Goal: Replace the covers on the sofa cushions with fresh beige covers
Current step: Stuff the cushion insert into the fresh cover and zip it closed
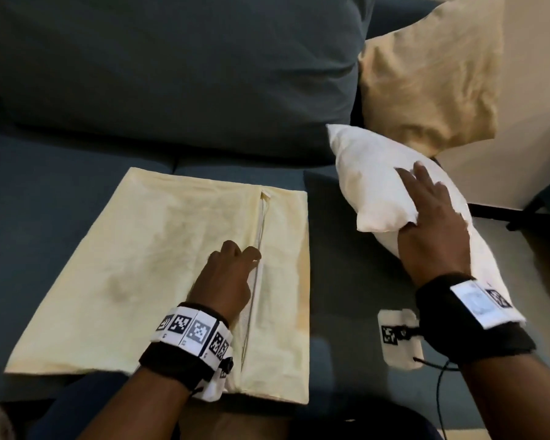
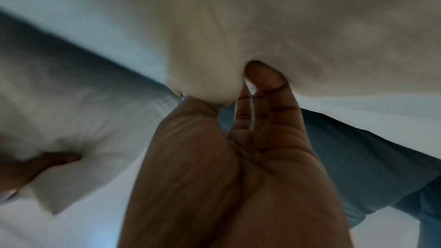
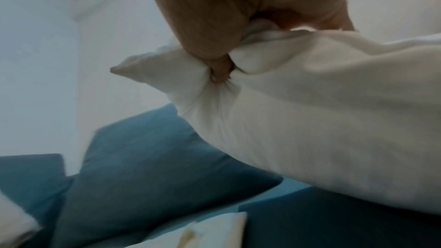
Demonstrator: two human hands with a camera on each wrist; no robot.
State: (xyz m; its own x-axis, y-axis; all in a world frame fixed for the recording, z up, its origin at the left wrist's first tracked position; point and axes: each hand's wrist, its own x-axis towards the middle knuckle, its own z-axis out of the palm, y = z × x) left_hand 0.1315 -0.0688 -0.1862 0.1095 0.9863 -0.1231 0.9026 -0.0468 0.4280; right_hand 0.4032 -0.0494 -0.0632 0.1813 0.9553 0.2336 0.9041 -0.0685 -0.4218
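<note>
Dark teal fabric sofa (image 1: 61, 192) filled most of my head view. A plump tan covered cushion (image 1: 432, 74) leaned in its right corner against the backrest, just behind the insert. Flat pale beige fabric cover (image 1: 140, 265) lay spread on the seat, zipper line (image 1: 256, 265) running lengthwise, nothing lying on it but my left hand.

My left hand (image 1: 227, 281) sat on the cover by the zipper. Left wrist cam showed the fingers (image 2: 264, 82) and thumb pinching a fold of the beige fabric, so it was closed on the cover at the opening.

My right hand (image 1: 432, 223) gripped the white stuffed cushion insert (image 1: 372, 179) near one edge, fingers across the top. Right wrist cam showed the thumb dug into bunched white fabric (image 3: 310, 120). Insert was off the seat, tilted, to the right of the cover and apart from it.

Both wrists wore black bands with white marker tags (image 1: 194, 331). Both wrist pictures were blurred.
</note>
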